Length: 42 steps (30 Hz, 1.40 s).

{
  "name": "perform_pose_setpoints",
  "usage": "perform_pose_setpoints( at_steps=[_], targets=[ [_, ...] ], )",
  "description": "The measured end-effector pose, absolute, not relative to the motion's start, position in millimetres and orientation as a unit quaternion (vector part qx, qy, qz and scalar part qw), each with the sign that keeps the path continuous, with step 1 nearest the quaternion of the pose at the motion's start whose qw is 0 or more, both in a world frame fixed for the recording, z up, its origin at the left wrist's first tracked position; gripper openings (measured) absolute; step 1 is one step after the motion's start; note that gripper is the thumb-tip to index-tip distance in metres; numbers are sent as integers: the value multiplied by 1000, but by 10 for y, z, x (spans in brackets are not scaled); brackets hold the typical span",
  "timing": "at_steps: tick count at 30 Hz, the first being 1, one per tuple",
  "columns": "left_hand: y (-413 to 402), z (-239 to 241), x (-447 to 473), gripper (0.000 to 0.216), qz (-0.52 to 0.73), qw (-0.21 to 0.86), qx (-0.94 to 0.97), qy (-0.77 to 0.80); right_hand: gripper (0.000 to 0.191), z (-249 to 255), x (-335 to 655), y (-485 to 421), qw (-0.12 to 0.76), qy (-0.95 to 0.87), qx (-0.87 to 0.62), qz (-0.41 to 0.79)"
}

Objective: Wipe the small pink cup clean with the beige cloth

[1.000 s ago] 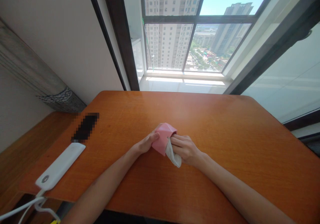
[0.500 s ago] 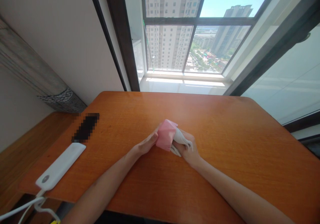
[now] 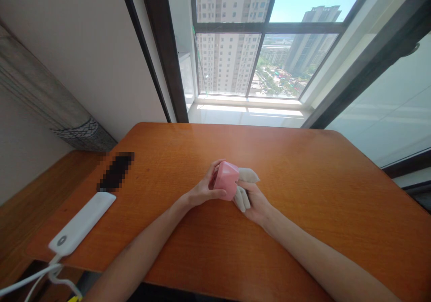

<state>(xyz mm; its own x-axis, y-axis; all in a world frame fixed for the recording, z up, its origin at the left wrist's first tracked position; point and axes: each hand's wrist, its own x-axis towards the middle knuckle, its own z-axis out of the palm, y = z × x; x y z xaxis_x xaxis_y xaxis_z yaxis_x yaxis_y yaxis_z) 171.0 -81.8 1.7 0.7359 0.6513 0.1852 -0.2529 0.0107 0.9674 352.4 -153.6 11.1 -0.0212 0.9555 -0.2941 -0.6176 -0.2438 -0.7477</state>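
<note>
Above the middle of the wooden table point(image 3: 303, 203), my left hand point(image 3: 205, 190) grips a small, smooth pink faceted object point(image 3: 227, 180), with the thumb along its near side and the fingers over its far side. Its exact kind is not clear. My right hand point(image 3: 258, 206) is closed on a bunched pale grey cloth point(image 3: 243, 197), pressed against the object's right side. Part of the cloth sticks out past the fingers at the top and another fold hangs below. The right fingertips are partly hidden behind the cloth and the pink object.
At the table's left side lies a white power bank-like device point(image 3: 82, 223) with a white cable point(image 3: 30, 277) running off the edge. A blurred dark item point(image 3: 116, 171) lies just beyond it. A window point(image 3: 266, 64) stands past the far edge, and a curtain point(image 3: 77, 122) hangs at left.
My left hand has shifted its grip, its fingers now wrapping round the pink object, which has turned slightly. The cloth in my right hand has spread into two visible parts.
</note>
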Motion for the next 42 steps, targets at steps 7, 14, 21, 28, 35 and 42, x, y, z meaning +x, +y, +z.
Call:
perform_pose_setpoints(
  at_steps=[7, 14, 21, 28, 35, 42],
  targets=[
    [-827, 21, 1714, 100, 325, 687, 626, 177, 33, 186, 3466, -1553, 603, -265, -398, 639],
    [-782, -105, 1664, 99, 326, 666, 641, 198, 30, 196, 3507, -1605, 587, -417, -467, 512],
    [-789, -86, 1665, 73, 306, 715, 609, 155, 39, 140, 3631, -1628, 511, -733, -369, 255],
    [-812, -135, 1662, 65, 306, 743, 572, 165, 44, 232, 3752, -1586, 369, -890, -265, -42],
    [-832, -98, 1683, 82, 312, 767, 542, 144, 42, 196, 3748, -1580, 403, -868, -288, -43],
    [-883, -43, 1717, 104, 303, 781, 535, 110, 36, 183, 3649, -1635, 529, -746, -348, 206]
  ],
)
